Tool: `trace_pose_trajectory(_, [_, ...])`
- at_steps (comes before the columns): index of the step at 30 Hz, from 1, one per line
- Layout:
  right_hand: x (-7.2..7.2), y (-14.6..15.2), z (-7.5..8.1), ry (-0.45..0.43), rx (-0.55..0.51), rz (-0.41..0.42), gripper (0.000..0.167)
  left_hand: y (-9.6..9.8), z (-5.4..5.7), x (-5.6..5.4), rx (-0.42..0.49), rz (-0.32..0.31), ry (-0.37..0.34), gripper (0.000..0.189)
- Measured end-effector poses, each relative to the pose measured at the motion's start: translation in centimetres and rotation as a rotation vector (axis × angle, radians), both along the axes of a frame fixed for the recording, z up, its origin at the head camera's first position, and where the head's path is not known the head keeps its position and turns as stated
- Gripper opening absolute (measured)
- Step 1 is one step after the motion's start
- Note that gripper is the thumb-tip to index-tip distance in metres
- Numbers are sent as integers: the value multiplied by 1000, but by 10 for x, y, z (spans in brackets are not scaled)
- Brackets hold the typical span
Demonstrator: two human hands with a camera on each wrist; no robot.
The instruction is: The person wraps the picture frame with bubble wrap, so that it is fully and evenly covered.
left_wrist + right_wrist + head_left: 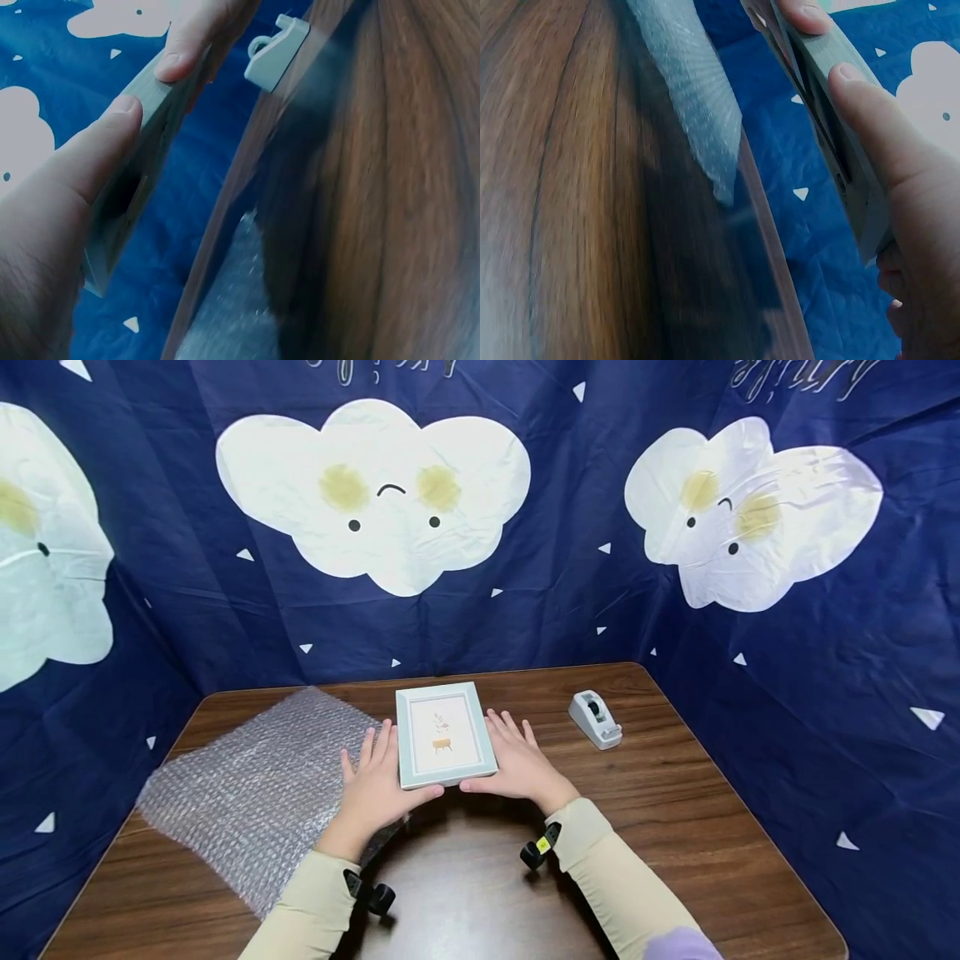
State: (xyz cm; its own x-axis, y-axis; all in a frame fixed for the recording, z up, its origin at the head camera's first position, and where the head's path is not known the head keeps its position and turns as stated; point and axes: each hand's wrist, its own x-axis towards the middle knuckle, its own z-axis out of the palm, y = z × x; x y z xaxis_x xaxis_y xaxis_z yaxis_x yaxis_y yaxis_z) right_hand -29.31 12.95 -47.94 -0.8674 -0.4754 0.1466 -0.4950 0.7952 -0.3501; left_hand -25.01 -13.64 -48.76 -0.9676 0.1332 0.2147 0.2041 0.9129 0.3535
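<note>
A picture frame (407,739) with a pale blue-green border and a small chair-and-plant print is held between both hands, face up toward the head camera. My left hand (378,789) grips its left side, the thumb along the near edge. On the opposite side my right hand (517,760) holds it the same way, its thumb pointing at the other one. Both wrist views show the frame (152,96) raised off the table, with part of its back visible. Fingers behind the frame are partly hidden.
A sheet of bubble wrap (255,785) lies on the left of the wooden table (675,827), partly under the left arm. Toward the back right stands a white tape dispenser (595,718). A dark blue curtain (570,610) with cloud prints surrounds the table's back and sides.
</note>
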Motion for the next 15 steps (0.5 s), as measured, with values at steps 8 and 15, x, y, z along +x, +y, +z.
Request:
trace_pose_trajectory(8, [-5,-33,5,0,-6,18,119,-32,10,0,-8,5,-10,134])
trace_pose_trajectory(15, [-8,-63,12,3,-2,30,119,-63,17,2,-24,21,-2,134])
